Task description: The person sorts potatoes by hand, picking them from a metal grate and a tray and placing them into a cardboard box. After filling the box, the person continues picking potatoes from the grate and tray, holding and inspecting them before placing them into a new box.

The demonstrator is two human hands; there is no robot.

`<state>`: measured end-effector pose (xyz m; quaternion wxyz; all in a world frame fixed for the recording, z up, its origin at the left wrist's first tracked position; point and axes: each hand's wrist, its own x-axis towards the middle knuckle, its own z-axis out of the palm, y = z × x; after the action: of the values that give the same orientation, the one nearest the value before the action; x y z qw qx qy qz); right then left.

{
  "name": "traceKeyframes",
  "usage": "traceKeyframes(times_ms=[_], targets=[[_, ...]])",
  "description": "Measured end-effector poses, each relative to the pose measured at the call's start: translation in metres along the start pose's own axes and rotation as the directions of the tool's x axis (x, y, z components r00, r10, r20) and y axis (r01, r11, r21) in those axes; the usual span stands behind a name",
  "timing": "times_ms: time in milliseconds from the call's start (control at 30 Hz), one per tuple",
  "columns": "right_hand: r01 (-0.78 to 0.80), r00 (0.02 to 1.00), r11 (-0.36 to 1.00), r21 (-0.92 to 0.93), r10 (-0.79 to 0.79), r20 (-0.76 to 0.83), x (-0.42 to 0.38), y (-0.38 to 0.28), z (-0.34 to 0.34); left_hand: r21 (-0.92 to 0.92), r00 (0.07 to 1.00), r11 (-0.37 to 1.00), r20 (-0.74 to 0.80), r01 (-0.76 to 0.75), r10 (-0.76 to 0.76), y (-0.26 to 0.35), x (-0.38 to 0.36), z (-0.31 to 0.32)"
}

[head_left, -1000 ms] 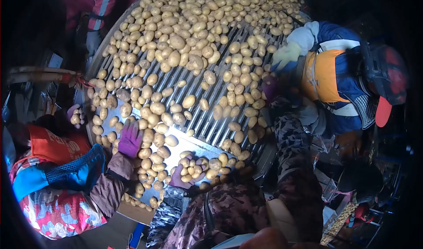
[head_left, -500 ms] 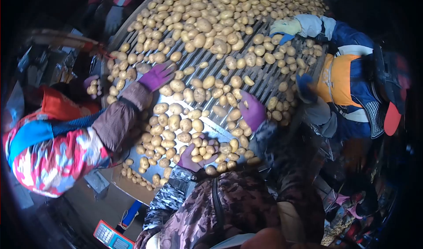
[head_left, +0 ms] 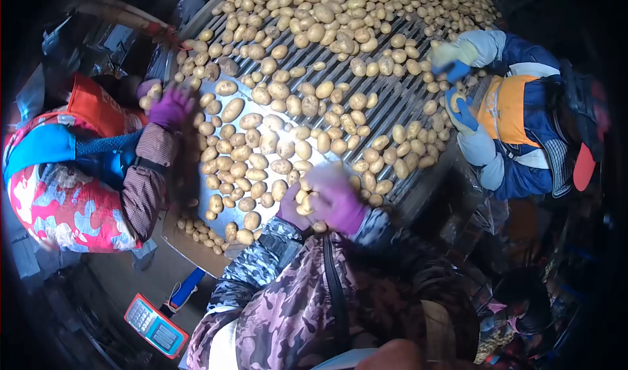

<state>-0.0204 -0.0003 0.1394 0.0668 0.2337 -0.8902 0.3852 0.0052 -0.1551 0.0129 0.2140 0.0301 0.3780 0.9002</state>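
Close in front of my body, my left hand (head_left: pixel 292 210) in a purple glove is cupped around several small potatoes (head_left: pixel 304 204). My right hand (head_left: pixel 343 206), gloved in purple too, is beside it and touches or almost touches that handful. Motion blurs its fingers, so their grip cannot be made out. Loose potatoes (head_left: pixel 268 142) of mixed sizes lie on the shiny metal plate (head_left: pixel 212 85) just beyond my hands. More potatoes (head_left: pixel 320 13) cover the slatted conveyor (head_left: pixel 386 108) farther up.
To the left, a person in a pink patterned top (head_left: pixel 72 203) holds potatoes in purple gloves. On the right, a person in an orange vest (head_left: pixel 507 111) works with blue-palmed gloves over the conveyor. Small potatoes (head_left: pixel 203 234) fill a tray at lower left, near a keypad device (head_left: pixel 156 325).
My right hand has come back from the conveyor to my left hand, which still holds small potatoes. The left person's hand has withdrawn from the plate; the right person's hands have come closer together.
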Motion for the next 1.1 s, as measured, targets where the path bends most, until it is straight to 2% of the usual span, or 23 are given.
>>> traceKeyframes(times_ms=[33, 67, 100, 133, 167, 233, 267, 333, 367, 400, 433, 467, 500, 567, 633, 800, 867, 900, 967, 1000, 1033, 1067, 1100], targets=[[-0.033, 0.993, 0.999, -0.011, 0.031, -0.116, -0.013, 0.042, 0.016, -0.651, 0.905, 0.673, 0.053, 0.351, -0.421, 0.005, -0.007, -0.001], [-0.072, 0.974, 0.992, -0.103, 0.048, -0.219, -0.024, 0.074, 0.013, -0.655, 0.909, 0.674, 0.047, 0.341, -0.414, 0.003, -0.012, -0.007], [-0.218, 0.973, 0.878, -0.426, 0.162, -0.162, -0.032, 0.1, 0.01, -0.68, 0.909, 0.639, 0.097, 0.358, -0.406, -0.001, -0.016, -0.015], [-0.222, 0.975, 0.814, -0.537, 0.193, -0.111, -0.043, 0.115, 0.003, -0.7, 0.906, 0.604, 0.152, 0.38, -0.394, -0.004, -0.018, -0.025], [-0.127, 0.973, 0.791, -0.599, 0.216, 0.08, -0.056, 0.124, -0.005, -0.701, 0.912, 0.609, 0.152, 0.372, -0.381, 0.0, -0.021, -0.028], [-0.122, 0.858, 0.804, -0.582, 0.38, 0.346, -0.048, 0.113, -0.023, -0.728, 0.868, 0.51, 0.246, 0.459, -0.431, 0.006, -0.028, -0.029], [-0.117, 0.854, 0.807, -0.579, 0.38, 0.356, -0.04, 0.111, -0.023, -0.688, 0.855, 0.542, 0.237, 0.483, -0.461, 0.015, -0.026, -0.021], [-0.362, 0.845, 0.851, -0.38, 0.472, 0.252, 0.004, 0.116, -0.017, -0.717, 0.855, 0.513, 0.23, 0.472, -0.465, 0.008, -0.027, -0.022], [-0.35, 0.849, 0.854, -0.384, 0.463, 0.256, 0.029, 0.119, -0.01, -0.744, 0.853, 0.479, 0.231, 0.465, -0.469, 0.0, -0.025, -0.026], [-0.158, 0.965, 0.89, -0.427, 0.231, 0.125, 0.053, 0.118, 0.0, -0.721, 0.851, 0.496, 0.254, 0.483, -0.46, -0.012, -0.023, -0.036], [0.03, 0.999, 0.873, -0.487, -0.032, 0.004, 0.07, 0.118, 0.009, -0.727, 0.856, 0.498, 0.246, 0.473, -0.454, -0.01, -0.025, -0.035], [0.039, 0.999, 0.873, -0.486, -0.042, 0.006, 0.08, 0.118, 0.016, -0.707, 0.881, 0.543, 0.26, 0.453, -0.395, -0.007, -0.028, -0.034], [0.042, 0.994, 0.849, -0.527, 0.015, 0.104, 0.09, 0.119, 0.021, -0.685, 0.899, 0.587, 0.275, 0.431, -0.34, -0.004, -0.028, -0.033], [0.044, 0.979, 0.822, -0.567, 0.079, 0.19, 0.096, 0.124, 0.021, -0.746, 0.891, 0.489, 0.356, 0.453, -0.283, 0.001, -0.024, -0.037], [-0.113, 0.949, 0.844, -0.525, 0.248, 0.193, 0.09, 0.137, 0.009, -0.677, 0.864, 0.585, 0.157, 0.446, -0.478, 0.026, -0.024, -0.022], [-0.147, 0.984, 0.81, -0.568, 0.177, -0.001, 0.025, 0.186, -0.031, -0.78, 0.891, 0.48, 0.211, 0.401, -0.403, 0.008, -0.022, -0.03], [-0.405, 0.914, 0.809, -0.426, 0.351, -0.201, -0.001, 0.204, -0.044, -0.802, 0.871, 0.393, 0.298, 0.45, -0.39, 0.009, -0.007, -0.027], [-0.404, 0.915, 0.805, -0.434, 0.355, -0.193, -0.002, 0.202, -0.047, -0.808, 0.851, 0.318, 0.378, 0.496, -0.365, 0.008, -0.003, -0.026], [-0.294, 0.949, 0.785, -0.545, 0.305, -0.074, 0.007, 0.19, -0.057, -0.787, 0.877, 0.421, 0.304, 0.451, -0.371, -0.012, -0.001, -0.037], [-0.076, 0.991, 0.796, -0.6, -0.004, -0.13, 0.022, 0.166, -0.045, -0.817, 0.849, 0.295, 0.387, 0.496, -0.36, -0.023, 0.003, -0.044], [-0.109, 0.994, 0.901, -0.419, 0.094, -0.056, 0.039, 0.145, -0.033, -0.827, 0.818, 0.165, 0.464, 0.537, -0.339, -0.028, 0.003, -0.048], [-0.161, 0.984, 0.963, -0.217, 0.173, 0.037, 0.053, 0.13, -0.017, -0.827, 0.817, 0.168, 0.46, 0.537, -0.348, -0.02, 0.0, -0.043], [-0.156, 0.981, 0.951, -0.267, 0.182, 0.072, 0.061, 0.125, 0.009, -0.794, 0.855, 0.348, 0.382, 0.498, -0.351, -0.004, -0.002, -0.035]])
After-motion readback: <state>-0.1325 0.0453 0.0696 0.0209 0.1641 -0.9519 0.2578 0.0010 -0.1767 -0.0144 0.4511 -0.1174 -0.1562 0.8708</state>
